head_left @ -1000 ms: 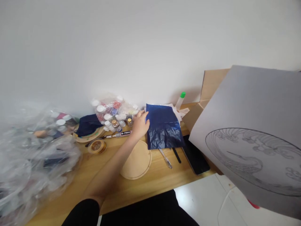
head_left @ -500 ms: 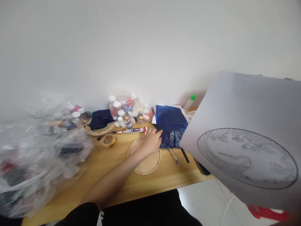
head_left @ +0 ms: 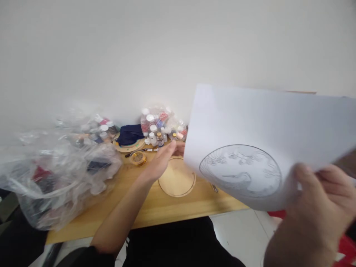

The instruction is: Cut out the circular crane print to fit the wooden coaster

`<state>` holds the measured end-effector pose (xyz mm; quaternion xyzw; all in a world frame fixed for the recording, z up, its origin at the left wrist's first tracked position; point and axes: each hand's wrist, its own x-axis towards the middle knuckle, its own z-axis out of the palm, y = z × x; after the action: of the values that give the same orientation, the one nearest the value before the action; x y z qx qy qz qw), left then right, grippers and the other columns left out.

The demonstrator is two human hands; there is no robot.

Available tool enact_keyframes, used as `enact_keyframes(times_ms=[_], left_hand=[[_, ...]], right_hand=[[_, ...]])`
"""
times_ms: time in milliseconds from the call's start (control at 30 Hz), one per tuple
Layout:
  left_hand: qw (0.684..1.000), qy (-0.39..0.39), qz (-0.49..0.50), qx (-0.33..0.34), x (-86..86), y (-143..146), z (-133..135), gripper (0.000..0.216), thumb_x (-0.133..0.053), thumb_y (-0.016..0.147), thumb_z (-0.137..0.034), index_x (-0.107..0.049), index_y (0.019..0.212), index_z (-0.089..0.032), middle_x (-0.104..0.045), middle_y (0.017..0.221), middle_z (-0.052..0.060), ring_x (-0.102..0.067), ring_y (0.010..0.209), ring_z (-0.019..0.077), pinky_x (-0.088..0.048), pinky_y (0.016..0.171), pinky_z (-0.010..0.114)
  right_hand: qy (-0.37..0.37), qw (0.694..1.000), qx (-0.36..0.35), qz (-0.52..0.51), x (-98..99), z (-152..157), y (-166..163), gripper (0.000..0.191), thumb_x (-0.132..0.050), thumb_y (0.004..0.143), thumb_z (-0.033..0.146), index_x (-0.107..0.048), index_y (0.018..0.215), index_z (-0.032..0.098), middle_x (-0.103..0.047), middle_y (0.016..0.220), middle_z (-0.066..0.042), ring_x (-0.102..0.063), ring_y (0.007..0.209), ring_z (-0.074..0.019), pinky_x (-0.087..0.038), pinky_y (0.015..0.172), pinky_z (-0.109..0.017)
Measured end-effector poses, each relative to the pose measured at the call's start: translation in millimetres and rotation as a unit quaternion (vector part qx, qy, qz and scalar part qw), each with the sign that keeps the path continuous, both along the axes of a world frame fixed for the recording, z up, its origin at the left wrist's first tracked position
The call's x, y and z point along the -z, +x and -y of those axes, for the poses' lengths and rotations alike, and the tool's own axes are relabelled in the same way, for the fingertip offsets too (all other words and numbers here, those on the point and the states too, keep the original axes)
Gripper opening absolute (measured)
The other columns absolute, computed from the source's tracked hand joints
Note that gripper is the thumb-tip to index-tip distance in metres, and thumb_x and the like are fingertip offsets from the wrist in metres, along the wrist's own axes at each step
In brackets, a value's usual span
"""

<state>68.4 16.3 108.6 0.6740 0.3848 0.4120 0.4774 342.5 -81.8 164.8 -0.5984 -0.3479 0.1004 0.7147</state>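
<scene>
My right hand (head_left: 325, 193) is closed on the right part of a large white sheet of paper (head_left: 239, 115), raised above the table. A black line drawing of a crane inside an oval frame (head_left: 240, 170) is on the sheet. Beside the sheet's left edge is my left hand (head_left: 164, 159), fingers outstretched and holding nothing; whether its fingertips touch the paper is unclear. Below it lies a round pale wooden board (head_left: 178, 181). A metal-tipped tool (head_left: 214, 188) peeks out under the sheet, which hides that side of the table.
Clear plastic bags (head_left: 72, 167) cover the table's left side. Toward the wall are a roll of gold tape (head_left: 138, 158), dark blue cloth (head_left: 130, 134) on round wooden pieces, small bottles (head_left: 160, 139) and a bag of white-capped jars (head_left: 155, 120). The wooden table's front edge (head_left: 167, 220) is close to my lap.
The sheet has moved left, now covering the blue sheet and tools. My left hand has lifted away from the board and blue sheet. My right hand has come into view.
</scene>
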Motion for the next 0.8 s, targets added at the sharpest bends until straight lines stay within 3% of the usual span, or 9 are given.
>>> enact_keyframes(times_ms=[67,200,333,600,667,800], left_hand=[[0.997,-0.025,0.079,0.0,-10.5,-18,18,0.058,-0.029,0.093,-0.056,-0.07,0.099,-0.015,-0.072,0.089,0.009,-0.064,0.079,0.021,-0.049,0.077,0.034],[0.993,-0.058,0.049,-0.095,-22.5,-40,51,0.032,-0.062,0.079,-0.048,-0.072,0.081,-0.017,-0.07,0.076,0.004,-0.061,0.072,0.0195,-0.049,0.065,0.029],[0.981,-0.101,0.039,-0.159,-19.0,-49,67,0.028,-0.064,0.076,-0.045,-0.072,0.075,-0.018,-0.07,0.074,0.004,-0.06,0.067,0.0186,-0.048,0.058,0.027],[0.97,-0.14,0.051,-0.193,0.0,-60,73,0.033,-0.065,0.078,-0.048,-0.073,0.087,-0.017,-0.072,0.076,0.004,-0.061,0.065,0.0167,-0.047,0.056,0.025],[0.963,-0.145,0.061,-0.217,3.4,-61,71,0.035,-0.065,0.077,-0.049,-0.073,0.089,-0.017,-0.072,0.077,0.004,-0.061,0.065,0.0169,-0.047,0.055,0.025],[0.948,-0.13,0.083,-0.279,11.9,-62,67,0.037,-0.066,0.077,-0.05,-0.073,0.093,-0.018,-0.073,0.08,0.004,-0.063,0.068,0.0179,-0.05,0.058,0.026]], right_hand=[[-0.011,0.999,-0.03,-0.04,6.6,-21,-20,0.02,-0.079,0.058,0.031,-0.065,0.068,0.021,-0.058,0.058,0.002,-0.048,0.05,-0.0114,-0.036,0.045,-0.025],[-0.052,0.986,-0.151,-0.051,21.2,-41,-45,0.02,-0.075,0.07,0.035,-0.067,0.081,0.021,-0.065,0.066,-0.001,-0.055,0.058,-0.0132,-0.042,0.049,-0.025],[-0.068,0.972,-0.225,-0.029,31.8,-46,-57,0.014,-0.069,0.078,0.034,-0.065,0.085,0.023,-0.066,0.072,-0.001,-0.058,0.06,-0.0142,-0.046,0.051,-0.026],[-0.065,0.957,-0.28,-0.031,37.3,-52,-66,0.014,-0.069,0.079,0.035,-0.068,0.086,0.023,-0.069,0.081,-0.002,-0.061,0.067,-0.0133,-0.05,0.058,-0.025],[-0.069,0.942,-0.324,-0.044,39.4,-54,-64,0.014,-0.067,0.081,0.036,-0.069,0.088,0.024,-0.07,0.083,-0.001,-0.063,0.072,-0.0138,-0.051,0.062,-0.025],[-0.135,0.883,-0.448,-0.037,45.1,-58,-62,0.021,-0.067,0.08,0.038,-0.071,0.093,0.022,-0.071,0.083,-0.003,-0.065,0.072,-0.0159,-0.052,0.061,-0.027]])
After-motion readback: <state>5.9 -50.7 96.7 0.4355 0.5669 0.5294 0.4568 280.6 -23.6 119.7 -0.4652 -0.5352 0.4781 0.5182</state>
